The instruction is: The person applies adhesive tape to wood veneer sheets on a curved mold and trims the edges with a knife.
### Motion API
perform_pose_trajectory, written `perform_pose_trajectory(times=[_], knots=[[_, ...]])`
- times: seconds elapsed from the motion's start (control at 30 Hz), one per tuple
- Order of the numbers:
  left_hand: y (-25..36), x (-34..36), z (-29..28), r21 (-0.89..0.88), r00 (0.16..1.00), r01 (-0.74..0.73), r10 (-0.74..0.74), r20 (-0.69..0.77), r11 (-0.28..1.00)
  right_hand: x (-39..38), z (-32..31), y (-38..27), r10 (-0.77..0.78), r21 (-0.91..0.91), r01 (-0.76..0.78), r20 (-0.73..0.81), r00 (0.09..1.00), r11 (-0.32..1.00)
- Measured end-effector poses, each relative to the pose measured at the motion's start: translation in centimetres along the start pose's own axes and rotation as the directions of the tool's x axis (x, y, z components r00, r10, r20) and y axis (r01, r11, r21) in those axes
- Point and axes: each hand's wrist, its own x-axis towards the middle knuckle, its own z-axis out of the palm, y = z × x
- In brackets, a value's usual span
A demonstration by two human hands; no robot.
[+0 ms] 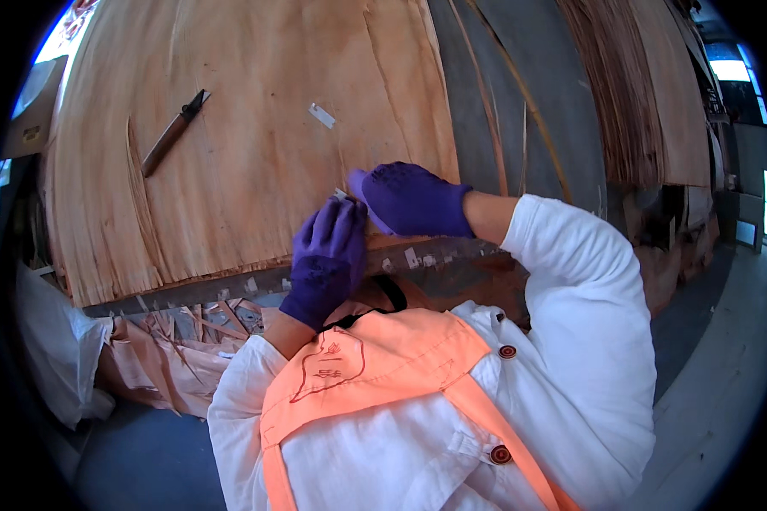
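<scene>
A wide sheet of tan wood veneer (256,170) lies in front of me, its near edge ragged. My left hand (325,255), in a purple glove, rests near that edge with its fingers stretched forward on the veneer. At its fingertips shows a small whitish strip (341,194), partly covered. Right against it, my right hand (413,200), also gloved in purple, lies on the veneer with its fingers curled under. What those fingers hold, if anything, is hidden. Farther out lies a short white piece of tape (322,116).
A knife (175,134) with a brown handle lies on the veneer at the left. On the grey surface (537,94) to the right are thin wood strips (527,98). Beyond stands a stack of veneer (615,85). Tape bits cling to the table's front edge (187,294), above veneer scraps (158,358).
</scene>
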Motion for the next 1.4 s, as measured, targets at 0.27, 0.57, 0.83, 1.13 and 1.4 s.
perform_pose_trajectory(times=[0.27,0.57,0.83,1.13,1.4], knots=[[0.0,-0.2,0.1,0.011,1.000,-0.007,0.007,-0.018,1.000,1.1,-1.0,0.1,-0.035,-0.009,0.036,0.085,0.996,0.999],[-0.3,-0.2,-0.2,0.024,0.999,-0.043,0.043,0.014,0.999,2.2,-3.9,1.6,-0.028,-0.231,0.082,0.228,0.973,0.969],[-0.3,0.2,-2.4,-0.142,0.997,-0.073,0.078,0.028,0.987,-6.7,-7.8,2.3,0.477,0.493,-0.295,-0.299,0.826,0.819],[-0.2,4.7,-3.4,-0.113,0.949,-0.299,0.307,0.072,0.948,-8.3,3.4,4.1,0.540,0.462,-0.282,-0.677,0.500,0.841],[-0.3,5.0,-1.1,-0.106,0.933,-0.337,0.347,0.093,0.935,-7.7,3.4,4.3,0.578,0.631,-0.108,-0.612,0.540,0.769]])
